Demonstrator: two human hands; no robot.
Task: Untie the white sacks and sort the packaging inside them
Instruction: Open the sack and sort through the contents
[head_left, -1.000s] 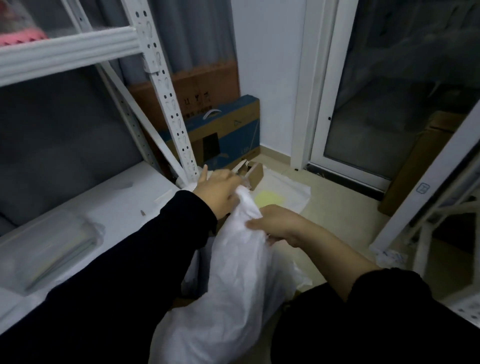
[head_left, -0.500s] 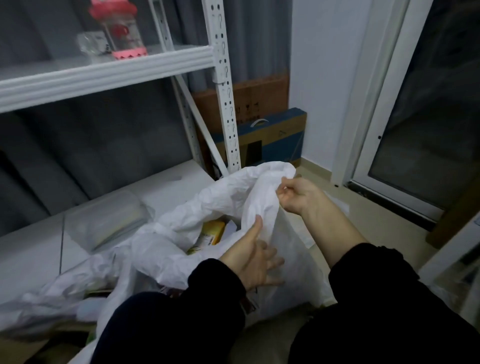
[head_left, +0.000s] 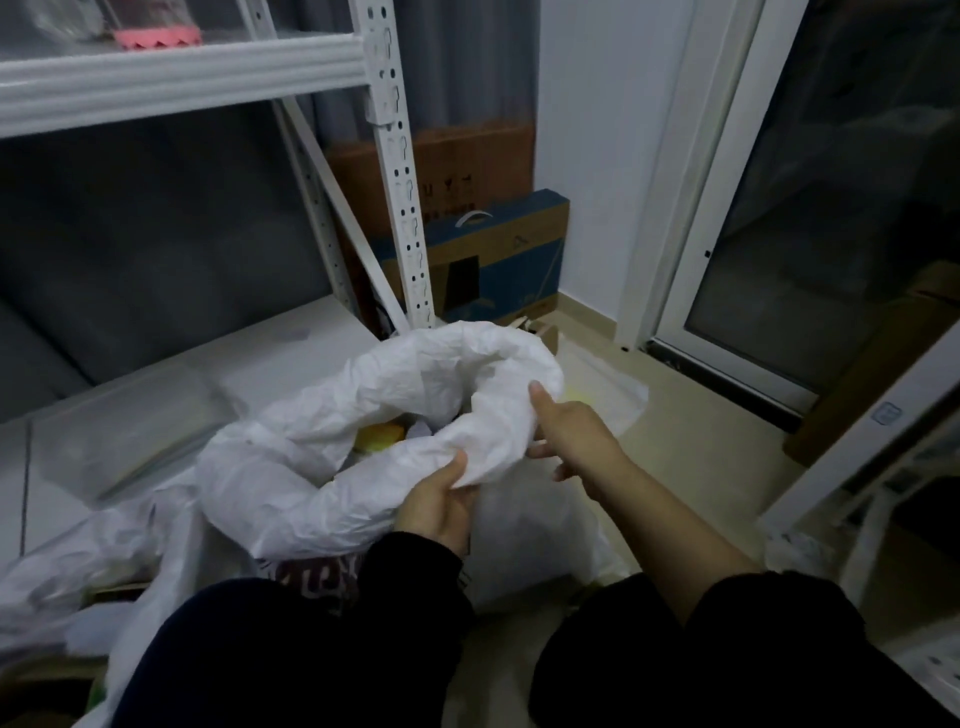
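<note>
A big white sack (head_left: 332, 467) stands open on the floor in front of me, its rim rolled outward. My left hand (head_left: 441, 506) grips the near rim. My right hand (head_left: 569, 428) holds the right side of the rim, thumb up. Inside the mouth I see yellow packaging (head_left: 378, 435) and some white pieces. A patterned pack (head_left: 311, 574) shows under the rolled rim. Another white sack (head_left: 67, 577) lies slumped at the lower left.
A white metal shelf rack (head_left: 400, 171) stands behind the sack, with a clear plastic pack (head_left: 130, 431) on its low shelf. Cardboard boxes (head_left: 493, 254) lean in the corner. A glass sliding door (head_left: 810, 208) is at the right. A flat white bag (head_left: 618, 389) lies on the floor.
The sack's neck was bunched in both hands; now it is open and its rim is rolled down further. My left hand moved onto the near rim, my right hand lower on the right side.
</note>
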